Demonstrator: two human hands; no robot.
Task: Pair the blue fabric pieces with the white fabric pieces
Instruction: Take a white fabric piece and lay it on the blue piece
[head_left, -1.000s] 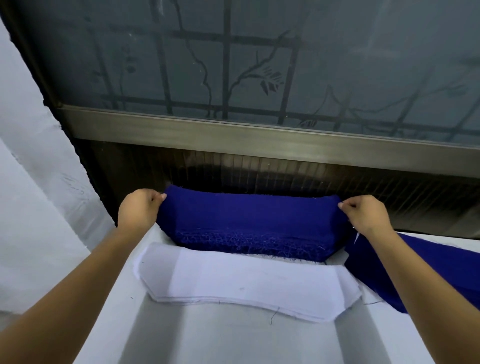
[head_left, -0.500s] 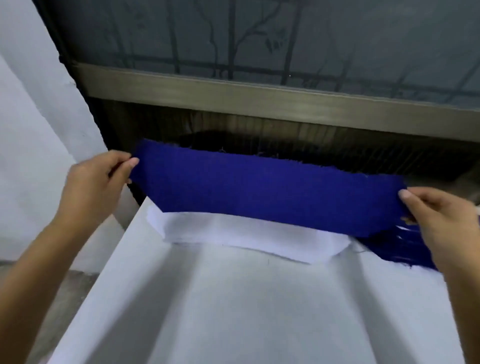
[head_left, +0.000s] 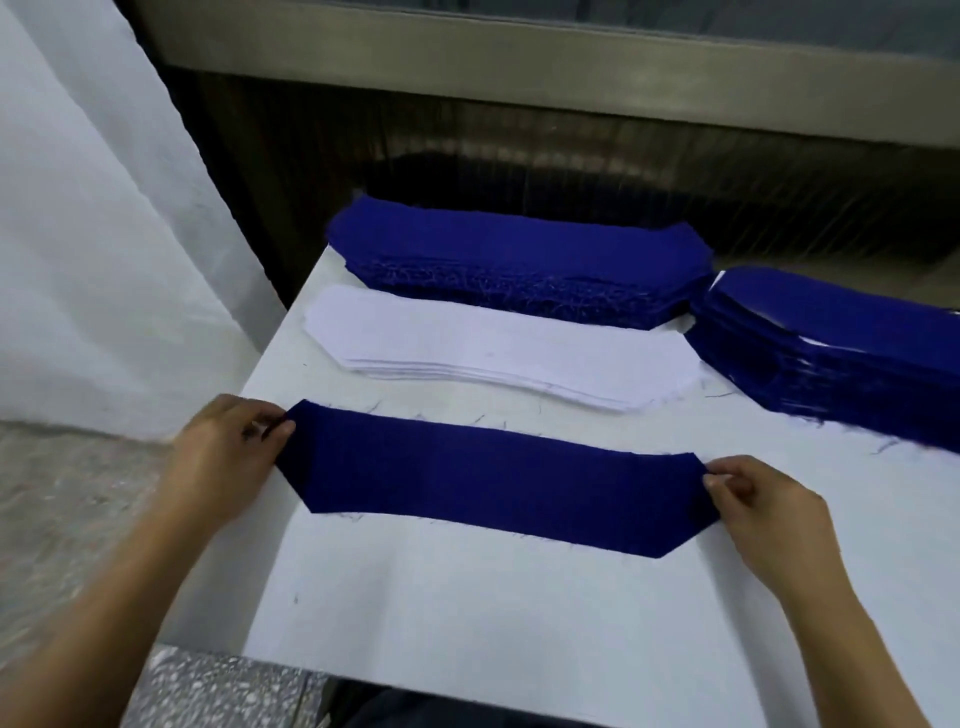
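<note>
Table (head_left: 467, 597), white, fills the lower middle of the frame, and one blue piece (head_left: 493, 478) lies flat across it. The piece is long, with both lower corners cut off at a slant. Its left end reaches the table's left edge. The left hand (head_left: 228, 457) pinches that end between thumb and curled fingers. The right hand (head_left: 763, 514) pinches the right end in the same narrow grip.

Just above the piece, apart from it, lies the white stack (head_left: 498, 358), cut to the same shape. Above that, along the table's far edge, sits the blue stack (head_left: 519, 260), its near side frayed. A second blue stack (head_left: 841, 338) lies angled at the right edge of the frame, just beside the other two.

Loose threads (head_left: 722, 396) dot the table. White cloth (head_left: 78, 208) hangs at upper left, and a metal sill (head_left: 519, 57) runs across the top.
</note>
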